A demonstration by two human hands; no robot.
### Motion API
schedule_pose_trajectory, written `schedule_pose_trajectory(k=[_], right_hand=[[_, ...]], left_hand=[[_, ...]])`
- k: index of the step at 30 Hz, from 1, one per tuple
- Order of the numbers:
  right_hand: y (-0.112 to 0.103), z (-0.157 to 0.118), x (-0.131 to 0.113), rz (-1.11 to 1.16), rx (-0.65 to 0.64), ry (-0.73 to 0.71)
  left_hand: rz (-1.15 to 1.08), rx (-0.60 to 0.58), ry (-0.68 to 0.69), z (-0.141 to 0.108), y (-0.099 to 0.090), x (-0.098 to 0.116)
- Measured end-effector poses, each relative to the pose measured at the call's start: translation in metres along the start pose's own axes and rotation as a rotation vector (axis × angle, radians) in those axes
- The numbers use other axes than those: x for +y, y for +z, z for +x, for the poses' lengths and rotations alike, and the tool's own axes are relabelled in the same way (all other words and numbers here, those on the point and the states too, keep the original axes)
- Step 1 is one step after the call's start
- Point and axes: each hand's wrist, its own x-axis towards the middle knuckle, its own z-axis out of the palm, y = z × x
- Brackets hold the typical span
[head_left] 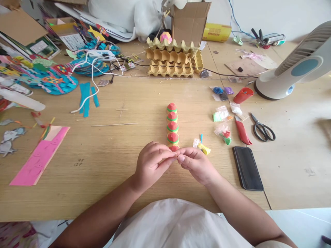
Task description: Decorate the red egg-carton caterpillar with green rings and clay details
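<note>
A row of several joined egg-carton cups (172,126), painted red on top with green and yellow bands, runs away from me on the wooden table. At its near end, my left hand (154,159) and my right hand (196,162) meet, fingertips pinched together over or just in front of the nearest cup. Both hands are closed. Whatever sits between the fingertips is too small and hidden to name; a yellowish bit shows there. Just right of the row lies a bag of yellow clay (204,148) with a blue strip beside it.
On the right are scissors (262,127), a red utility knife (242,131), a phone (248,168), clay packets (222,132), a red cup (243,95) and a fan (305,62). Egg cartons (170,70) stand at the back. Pink card (38,158) and a thin stick (114,124) lie left.
</note>
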Motion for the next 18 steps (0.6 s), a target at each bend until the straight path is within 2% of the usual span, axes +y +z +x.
schedule_pose_trajectory(k=[6, 12, 18], right_hand=[[0.0029, 0.0002, 0.0004, -0.022, 0.056, -0.065], [0.0034, -0.0008, -0.0014, -0.053, 0.107, -0.110], [0.0020, -0.0004, -0.0005, -0.081, 0.093, -0.130]], left_hand=[[0.076, -0.017, 0.069, -0.0023, 0.0022, -0.0016], [0.013, -0.015, 0.025, -0.0010, 0.0027, -0.0020], [0.009, -0.022, 0.016, -0.0003, 0.0025, -0.0012]])
